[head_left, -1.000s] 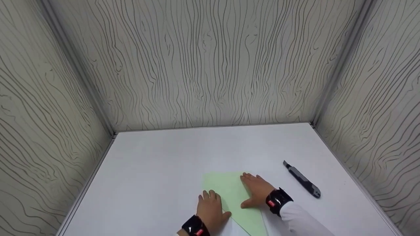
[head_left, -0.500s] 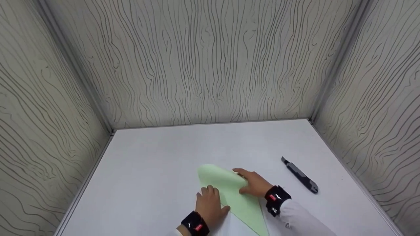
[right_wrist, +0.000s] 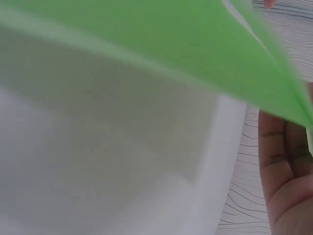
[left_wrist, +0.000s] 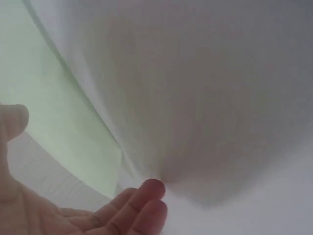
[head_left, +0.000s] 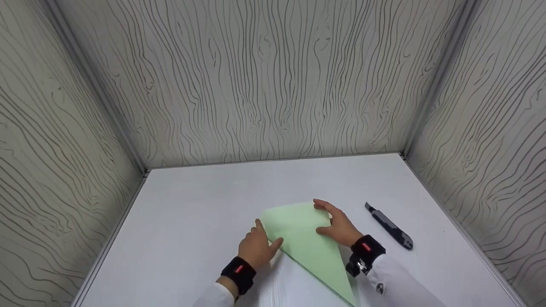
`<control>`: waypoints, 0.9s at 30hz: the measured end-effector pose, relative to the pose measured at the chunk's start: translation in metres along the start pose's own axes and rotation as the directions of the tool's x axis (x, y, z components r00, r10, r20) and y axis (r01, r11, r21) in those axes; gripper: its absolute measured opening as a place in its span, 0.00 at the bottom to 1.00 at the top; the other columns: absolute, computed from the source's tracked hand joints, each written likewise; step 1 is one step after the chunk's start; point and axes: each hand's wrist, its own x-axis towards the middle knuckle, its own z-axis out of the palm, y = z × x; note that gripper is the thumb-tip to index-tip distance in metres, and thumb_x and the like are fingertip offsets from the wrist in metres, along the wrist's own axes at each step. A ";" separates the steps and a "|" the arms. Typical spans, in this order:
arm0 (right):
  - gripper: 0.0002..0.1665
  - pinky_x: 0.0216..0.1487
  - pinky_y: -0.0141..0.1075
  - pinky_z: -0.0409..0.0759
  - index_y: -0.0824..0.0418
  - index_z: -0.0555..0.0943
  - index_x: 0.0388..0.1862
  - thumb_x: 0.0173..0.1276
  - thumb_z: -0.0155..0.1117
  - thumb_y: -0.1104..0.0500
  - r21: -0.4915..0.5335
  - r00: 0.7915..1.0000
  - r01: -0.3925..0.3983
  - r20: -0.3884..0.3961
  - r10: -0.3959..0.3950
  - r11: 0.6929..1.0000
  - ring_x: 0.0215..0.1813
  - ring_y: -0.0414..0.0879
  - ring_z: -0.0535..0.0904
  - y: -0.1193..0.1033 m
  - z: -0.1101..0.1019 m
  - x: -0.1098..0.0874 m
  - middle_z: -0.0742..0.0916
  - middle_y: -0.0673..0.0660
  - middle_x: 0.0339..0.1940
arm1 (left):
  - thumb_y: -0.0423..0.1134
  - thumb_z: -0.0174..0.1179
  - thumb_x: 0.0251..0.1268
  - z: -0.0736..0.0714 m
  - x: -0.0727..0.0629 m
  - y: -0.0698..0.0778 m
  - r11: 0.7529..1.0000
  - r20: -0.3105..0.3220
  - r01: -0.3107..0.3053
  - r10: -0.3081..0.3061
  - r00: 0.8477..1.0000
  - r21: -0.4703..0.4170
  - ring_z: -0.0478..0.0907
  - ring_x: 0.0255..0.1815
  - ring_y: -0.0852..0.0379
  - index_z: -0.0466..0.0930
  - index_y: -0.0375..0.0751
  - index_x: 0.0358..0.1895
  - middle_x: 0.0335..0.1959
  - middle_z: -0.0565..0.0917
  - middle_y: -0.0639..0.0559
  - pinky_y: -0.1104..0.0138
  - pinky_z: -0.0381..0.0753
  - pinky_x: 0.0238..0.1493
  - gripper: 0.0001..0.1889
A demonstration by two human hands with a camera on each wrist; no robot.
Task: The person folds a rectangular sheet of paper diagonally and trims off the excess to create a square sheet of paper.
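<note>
A folded sheet of light green paper stands tilted over the table, its long slanted edge running toward the near right. My right hand pinches its right side, thumb on the near face and fingers behind the edge. In the right wrist view the green paper rises over its own shadow, and the right hand shows beside its corner. My left hand is at the left edge, thumb spread from fairly straight fingers. In the left wrist view, the left hand's fingertips are close to the paper's lower corner.
A grey and black utility knife lies on the white table right of the right hand, blade tip exposed and pointing away. Wood-patterned panels enclose the table at the back and both sides.
The paper has been lifted from lying flat, first curling at its far edge, now tilted up. My right hand went from resting flat to pinching it; my left hand moved left and away.
</note>
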 end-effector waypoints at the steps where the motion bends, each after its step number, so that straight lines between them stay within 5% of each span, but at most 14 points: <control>1: 0.52 0.68 0.57 0.84 0.66 0.63 0.85 0.64 0.73 0.74 0.021 1.000 0.002 0.001 -0.002 1.000 0.79 0.74 0.73 -0.002 -0.001 0.000 0.71 0.74 0.83 | 0.62 0.66 0.73 -0.001 0.004 -0.003 0.995 0.036 0.016 -0.012 0.999 -0.097 0.84 0.63 0.28 0.58 0.14 0.79 0.65 0.80 0.18 0.42 0.86 0.63 0.54; 5: 0.56 0.56 0.51 0.90 0.63 0.57 0.89 0.66 0.72 0.73 0.084 1.000 -0.009 0.012 0.008 0.996 0.69 0.76 0.82 -0.011 -0.005 0.002 0.59 0.76 0.88 | 0.57 0.64 0.77 -0.012 0.016 -0.007 0.900 0.173 0.127 -0.059 0.983 -0.418 0.77 0.74 0.26 0.47 0.12 0.81 0.75 0.69 0.14 0.40 0.78 0.75 0.55; 9: 0.60 0.54 0.54 0.92 0.57 0.51 0.92 0.68 0.72 0.74 0.102 0.999 -0.038 -0.008 0.039 0.994 0.64 0.75 0.86 -0.021 -0.008 0.005 0.53 0.72 0.92 | 0.51 0.66 0.78 -0.020 0.025 -0.003 0.731 0.236 0.233 -0.101 0.967 -0.641 0.89 0.58 0.39 0.43 0.18 0.84 0.76 0.69 0.17 0.49 0.88 0.63 0.53; 12: 0.64 0.62 0.59 0.89 0.56 0.47 0.93 0.67 0.73 0.74 0.082 0.997 -0.045 -0.054 0.049 0.996 0.75 0.75 0.78 -0.024 -0.010 0.006 0.51 0.69 0.93 | 0.43 0.67 0.77 -0.022 0.031 -0.003 0.596 0.229 0.243 -0.101 0.968 -0.765 0.91 0.43 0.51 0.46 0.21 0.84 0.68 0.77 0.21 0.57 0.92 0.51 0.48; 14: 0.67 0.72 0.62 0.82 0.57 0.42 0.93 0.67 0.74 0.73 0.074 0.995 -0.054 -0.078 0.059 0.996 0.84 0.74 0.67 -0.025 -0.012 0.006 0.50 0.68 0.93 | 0.38 0.67 0.76 -0.023 0.033 -0.004 0.535 0.208 0.218 -0.081 0.975 -0.816 0.91 0.40 0.54 0.54 0.23 0.81 0.61 0.83 0.25 0.59 0.93 0.47 0.41; 17: 0.72 0.83 0.67 0.64 0.60 0.34 0.92 0.67 0.76 0.72 0.100 0.992 -0.074 -0.093 0.083 0.992 0.92 0.69 0.47 -0.025 -0.015 0.006 0.46 0.69 0.93 | 0.32 0.66 0.75 -0.026 0.035 -0.005 0.491 0.178 0.179 -0.048 0.983 -0.853 0.92 0.40 0.54 0.67 0.24 0.73 0.52 0.89 0.33 0.60 0.94 0.45 0.30; 19: 0.76 0.86 0.68 0.58 0.61 0.30 0.91 0.66 0.77 0.70 0.141 0.989 -0.105 -0.089 0.118 0.984 0.92 0.69 0.43 -0.024 -0.017 0.006 0.46 0.71 0.92 | 0.31 0.65 0.75 -0.028 0.035 -0.006 0.471 0.170 0.162 -0.027 0.985 -0.867 0.92 0.41 0.54 0.72 0.24 0.69 0.50 0.90 0.35 0.60 0.94 0.45 0.25; 24: 0.74 0.80 0.64 0.73 0.64 0.35 0.92 0.66 0.80 0.67 0.224 0.974 -0.187 -0.084 0.210 0.957 0.84 0.77 0.64 -0.021 -0.020 0.007 0.61 0.79 0.87 | 0.30 0.66 0.75 -0.033 0.036 -0.010 0.438 0.163 0.140 0.014 0.987 -0.888 0.91 0.42 0.55 0.77 0.24 0.66 0.51 0.89 0.36 0.62 0.94 0.47 0.21; 27: 0.66 0.69 0.54 0.86 0.66 0.45 0.91 0.66 0.79 0.67 0.272 0.971 -0.197 -0.079 0.225 0.942 0.71 0.71 0.83 -0.020 -0.020 0.007 0.76 0.79 0.77 | 0.31 0.67 0.76 -0.035 0.037 -0.012 0.429 0.171 0.139 0.037 0.985 -0.893 0.91 0.44 0.55 0.78 0.25 0.66 0.53 0.89 0.37 0.62 0.94 0.49 0.21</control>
